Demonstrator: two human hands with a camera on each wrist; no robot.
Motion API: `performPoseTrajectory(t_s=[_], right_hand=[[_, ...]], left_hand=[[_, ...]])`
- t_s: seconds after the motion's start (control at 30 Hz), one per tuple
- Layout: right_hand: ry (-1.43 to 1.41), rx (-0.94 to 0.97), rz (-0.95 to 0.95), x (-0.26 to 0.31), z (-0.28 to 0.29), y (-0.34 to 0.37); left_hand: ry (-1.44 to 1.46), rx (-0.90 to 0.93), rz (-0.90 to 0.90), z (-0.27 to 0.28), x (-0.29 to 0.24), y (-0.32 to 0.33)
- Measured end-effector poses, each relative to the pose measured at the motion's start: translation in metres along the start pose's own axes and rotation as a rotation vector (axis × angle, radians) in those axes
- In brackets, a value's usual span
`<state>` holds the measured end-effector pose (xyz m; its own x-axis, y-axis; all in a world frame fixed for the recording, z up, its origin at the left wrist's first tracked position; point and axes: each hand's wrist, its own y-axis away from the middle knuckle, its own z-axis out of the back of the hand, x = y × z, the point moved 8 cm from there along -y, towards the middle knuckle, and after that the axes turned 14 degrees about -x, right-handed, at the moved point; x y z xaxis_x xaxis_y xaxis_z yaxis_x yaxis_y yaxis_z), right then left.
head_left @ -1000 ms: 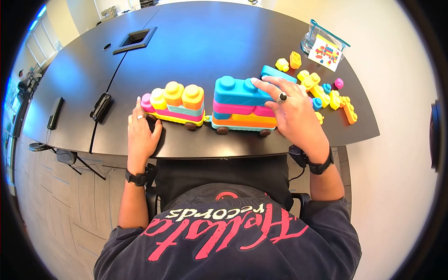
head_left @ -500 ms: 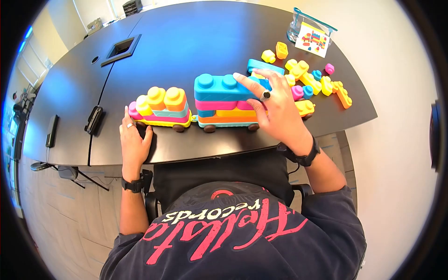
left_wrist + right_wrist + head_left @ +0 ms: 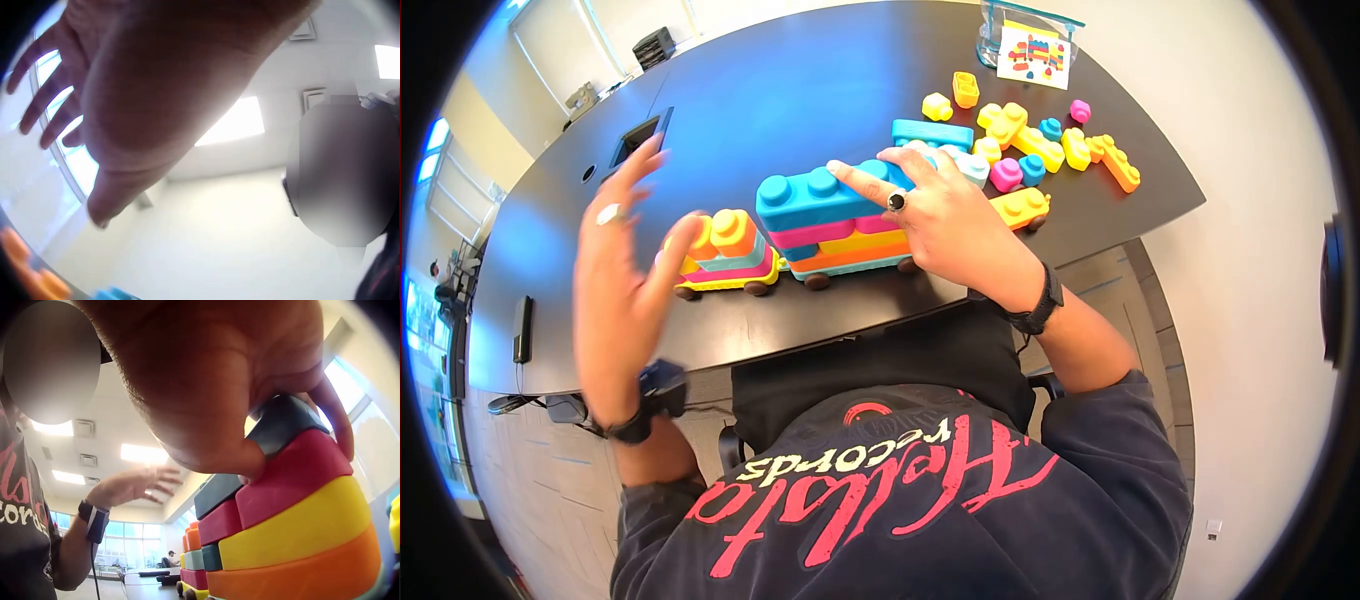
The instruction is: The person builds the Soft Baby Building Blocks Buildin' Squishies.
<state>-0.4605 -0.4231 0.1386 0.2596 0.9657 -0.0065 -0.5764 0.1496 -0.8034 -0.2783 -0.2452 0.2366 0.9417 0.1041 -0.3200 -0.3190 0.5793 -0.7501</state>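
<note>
Moved since the earlier frame: left hand [image 3: 620, 270], which I see lifted from beside the small block wagon [image 3: 735, 270] and raised, partly hiding that wagon's left end. Fingers extended, thumb well apart from them, nothing held; outline blurred.

Right hand [image 3: 965, 225]: unmoved from its grip on the right part of the tall block wagon [image 3: 835, 237]. I note the fingers over the top and far side, thumb against the near side, opened only to the width of the stack.

Tall block wagon: upright near the near edge of the black table [image 3: 750, 110]; blue on top, then magenta, yellow with a blue piece, orange, light-blue base on brown wheels. Coupled at its left to the small block wagon, which carries orange blocks on top.

Right of the right hand: yellow wagon [image 3: 1018, 208], partly hidden. Beyond it, I list loose blocks [image 3: 1040, 148] and, at the far right, a clear pouch [image 3: 990, 45] with a picture card [image 3: 1033, 57].
</note>
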Motion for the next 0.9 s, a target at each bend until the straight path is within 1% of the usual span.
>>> performPoseTrajectory(t_s=[0.07,0.1,0.17,0.23,0.27,0.3,0.37,0.4,0.43,0.47,0.5,0.57,0.6,0.63,0.7,0.73,0.77,0.83,0.9], right_hand=[[-0.016,0.017,0.014,0.000,-0.002,-0.002],[-0.027,0.035,0.020,0.000,-0.003,-0.004],[-0.020,0.060,0.016,-0.003,-0.005,-0.003],[-0.191,-0.077,0.073,-0.003,0.002,-0.004],[-0.358,-0.094,0.039,-0.008,0.011,-0.003],[-0.348,-0.094,0.030,-0.018,0.021,-0.005],[-0.713,-0.020,-0.264,-0.072,0.033,-0.006],[-0.601,0.051,-0.436,-0.128,0.033,0.006],[-0.354,0.064,-0.532,-0.177,0.050,0.011],[-0.099,0.093,-0.497,-0.241,0.059,0.027],[0.172,0.141,-0.670,-0.294,0.074,0.051],[0.499,0.253,-0.628,-0.393,0.086,0.105],[0.492,0.263,-0.608,-0.448,0.080,0.144],[0.485,0.271,-0.587,-0.480,0.072,0.165],[0.375,0.421,-0.714,-0.472,0.065,0.173],[0.386,0.432,-0.754,-0.474,0.061,0.173],[0.381,0.440,-0.747,-0.475,0.061,0.172],[0.316,0.446,-0.777,-0.480,0.061,0.172],[0.540,0.428,-0.665,-0.467,0.077,0.160]], left_hand=[[0.116,0.095,-0.175,-0.044,-0.037,-0.011],[0.036,0.172,-0.267,-0.066,-0.049,-0.014],[-0.019,0.162,-0.456,-0.111,-0.048,-0.013],[-0.093,0.381,-0.203,-0.137,-0.035,-0.008],[-0.116,0.269,-0.232,-0.136,-0.030,-0.009],[-0.107,0.274,-0.241,-0.135,-0.031,-0.008],[-0.152,0.279,-0.173,-0.131,-0.026,-0.008],[-0.128,0.240,-0.185,-0.128,-0.027,-0.007],[-0.123,0.247,-0.171,-0.127,-0.028,-0.007],[-0.157,0.248,-0.178,-0.126,-0.032,-0.008],[-0.191,0.243,-0.187,-0.128,-0.034,-0.009],[-0.173,0.220,-0.193,-0.129,-0.032,-0.007],[-0.142,0.211,-0.194,-0.130,-0.032,-0.007],[-0.112,0.202,-0.196,-0.130,-0.031,-0.006],[-0.107,0.196,-0.189,-0.128,-0.032,-0.009],[-0.110,0.201,-0.202,-0.129,-0.032,-0.010],[-0.116,0.209,-0.212,-0.129,-0.032,-0.009],[-0.080,0.192,-0.209,-0.129,-0.030,-0.009],[-0.061,0.152,-0.217,-0.127,-0.026,-0.007]])
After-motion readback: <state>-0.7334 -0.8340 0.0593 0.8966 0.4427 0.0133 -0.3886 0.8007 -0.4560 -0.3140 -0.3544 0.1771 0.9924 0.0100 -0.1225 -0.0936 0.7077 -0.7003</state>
